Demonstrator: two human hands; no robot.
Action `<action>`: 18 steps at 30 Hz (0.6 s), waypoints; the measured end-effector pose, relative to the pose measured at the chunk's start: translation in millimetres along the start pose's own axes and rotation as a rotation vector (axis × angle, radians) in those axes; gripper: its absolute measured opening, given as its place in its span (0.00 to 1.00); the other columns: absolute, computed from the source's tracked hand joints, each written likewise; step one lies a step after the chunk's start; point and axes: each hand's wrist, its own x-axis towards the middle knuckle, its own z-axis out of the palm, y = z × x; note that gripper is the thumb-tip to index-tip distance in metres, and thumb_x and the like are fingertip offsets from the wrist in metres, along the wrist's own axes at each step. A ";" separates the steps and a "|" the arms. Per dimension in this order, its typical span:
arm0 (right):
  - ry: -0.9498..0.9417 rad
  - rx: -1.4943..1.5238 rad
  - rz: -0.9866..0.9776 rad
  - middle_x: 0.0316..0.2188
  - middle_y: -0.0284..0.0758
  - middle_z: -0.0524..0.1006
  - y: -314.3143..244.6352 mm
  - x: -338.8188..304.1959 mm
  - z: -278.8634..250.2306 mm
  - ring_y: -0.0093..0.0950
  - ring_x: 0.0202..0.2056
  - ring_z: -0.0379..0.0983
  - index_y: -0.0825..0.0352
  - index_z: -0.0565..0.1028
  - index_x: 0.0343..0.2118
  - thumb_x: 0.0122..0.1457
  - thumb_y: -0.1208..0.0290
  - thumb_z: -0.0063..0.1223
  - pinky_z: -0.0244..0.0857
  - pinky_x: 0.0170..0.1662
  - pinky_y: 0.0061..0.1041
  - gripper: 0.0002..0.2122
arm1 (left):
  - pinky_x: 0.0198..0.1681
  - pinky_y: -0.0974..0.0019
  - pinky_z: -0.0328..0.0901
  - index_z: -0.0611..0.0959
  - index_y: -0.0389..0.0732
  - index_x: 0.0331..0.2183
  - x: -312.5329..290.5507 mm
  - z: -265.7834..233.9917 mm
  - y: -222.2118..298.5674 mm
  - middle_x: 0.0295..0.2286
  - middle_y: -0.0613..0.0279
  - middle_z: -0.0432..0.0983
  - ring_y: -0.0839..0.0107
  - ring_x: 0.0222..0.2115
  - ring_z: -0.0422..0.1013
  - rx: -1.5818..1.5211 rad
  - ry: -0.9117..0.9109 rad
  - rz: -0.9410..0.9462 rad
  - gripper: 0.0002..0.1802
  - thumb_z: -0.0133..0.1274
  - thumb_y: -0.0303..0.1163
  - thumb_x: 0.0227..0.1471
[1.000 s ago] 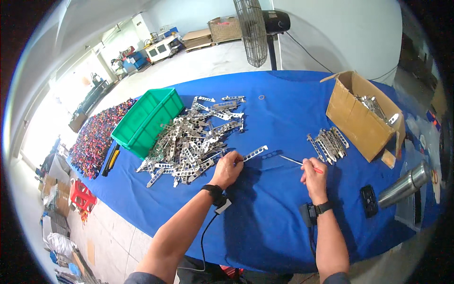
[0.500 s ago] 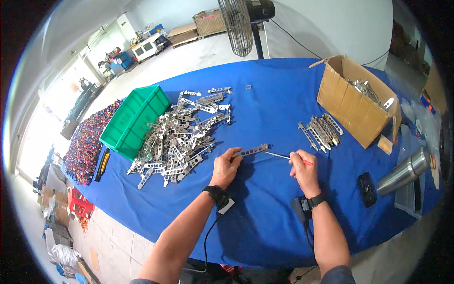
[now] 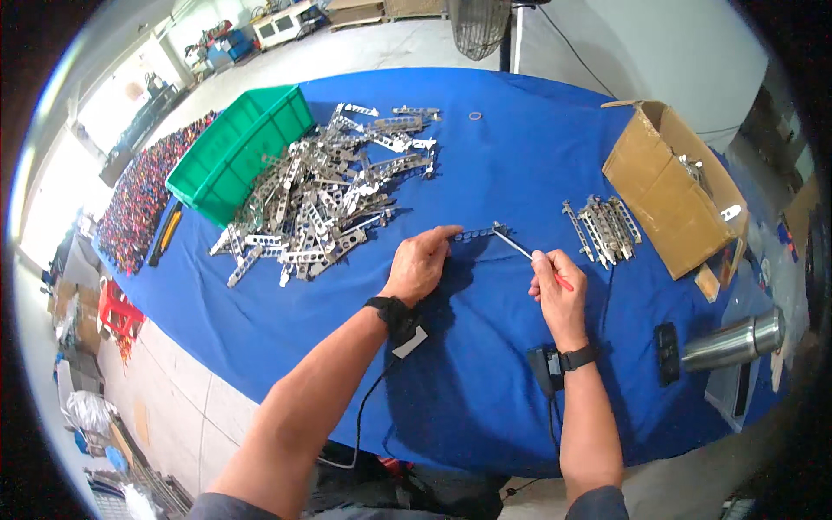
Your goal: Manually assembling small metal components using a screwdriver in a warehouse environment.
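My left hand [image 3: 418, 265] is closed on the near end of a perforated metal strip [image 3: 473, 234], which points to the right just above the blue cloth. In my right hand [image 3: 559, 290] is a thin metal tool with a red handle [image 3: 565, 283], its exact kind unclear. Its slim silver shaft [image 3: 515, 246] slants up to the left, and the tip meets the strip's far right end. Left of my hands lies a loose heap of similar metal strips [image 3: 316, 208]. Over to the right, several strips [image 3: 604, 229] lie side by side in a row.
A green plastic crate [image 3: 234, 160] stands behind the heap, beside many small multicoloured pieces [image 3: 143, 195] and a yellow-black cutter [image 3: 165, 232]. On the right are a cardboard box [image 3: 663, 195] with metal parts, a steel flask [image 3: 732, 340] and a black object [image 3: 666, 354]. Cables trail from both wrists.
My view has shifted, so the table sits higher in it. The strip has tilted in my left hand, and the tool in my right now slants more steeply, its tip still at the strip's end.
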 end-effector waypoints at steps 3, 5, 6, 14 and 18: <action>-0.026 0.019 0.002 0.22 0.33 0.77 0.3 -0.8 3.0 0.19 0.22 0.74 0.70 0.76 0.31 0.64 0.68 0.52 0.67 0.24 0.20 0.10 | 0.31 0.61 0.67 0.81 0.41 0.46 1.8 0.7 -4.4 0.22 0.55 0.74 0.62 0.24 0.72 0.051 0.001 0.037 0.15 0.45 0.25 0.59; -0.048 0.075 0.005 0.26 0.35 0.80 0.5 -1.0 5.3 0.20 0.25 0.76 0.71 0.78 0.35 0.65 0.69 0.51 0.70 0.27 0.20 0.10 | 0.31 0.61 0.67 0.81 0.42 0.46 0.4 2.0 -7.2 0.22 0.54 0.73 0.63 0.23 0.72 0.045 0.020 0.046 0.16 0.46 0.25 0.58; -0.076 0.173 0.033 0.30 0.38 0.80 1.2 -0.9 6.9 0.23 0.28 0.77 0.72 0.78 0.38 0.65 0.70 0.50 0.72 0.31 0.21 0.10 | 0.30 0.61 0.67 0.81 0.42 0.46 0.2 2.7 -8.8 0.21 0.55 0.73 0.63 0.22 0.71 0.025 0.044 0.047 0.16 0.45 0.25 0.58; -0.099 0.272 0.068 0.35 0.42 0.81 4.7 -0.5 6.6 0.28 0.35 0.80 0.74 0.77 0.42 0.64 0.73 0.50 0.74 0.38 0.24 0.10 | 0.30 0.60 0.68 0.84 0.42 0.43 2.9 1.7 -5.0 0.20 0.54 0.74 0.61 0.22 0.73 0.034 0.024 -0.072 0.16 0.46 0.24 0.54; -0.092 0.262 0.040 0.35 0.41 0.81 -2.0 -2.8 11.8 0.27 0.35 0.79 0.74 0.77 0.43 0.64 0.74 0.50 0.74 0.39 0.23 0.10 | 0.33 0.59 0.69 0.84 0.42 0.42 2.2 6.1 -11.5 0.25 0.49 0.78 0.56 0.26 0.76 0.003 0.077 0.026 0.16 0.47 0.25 0.53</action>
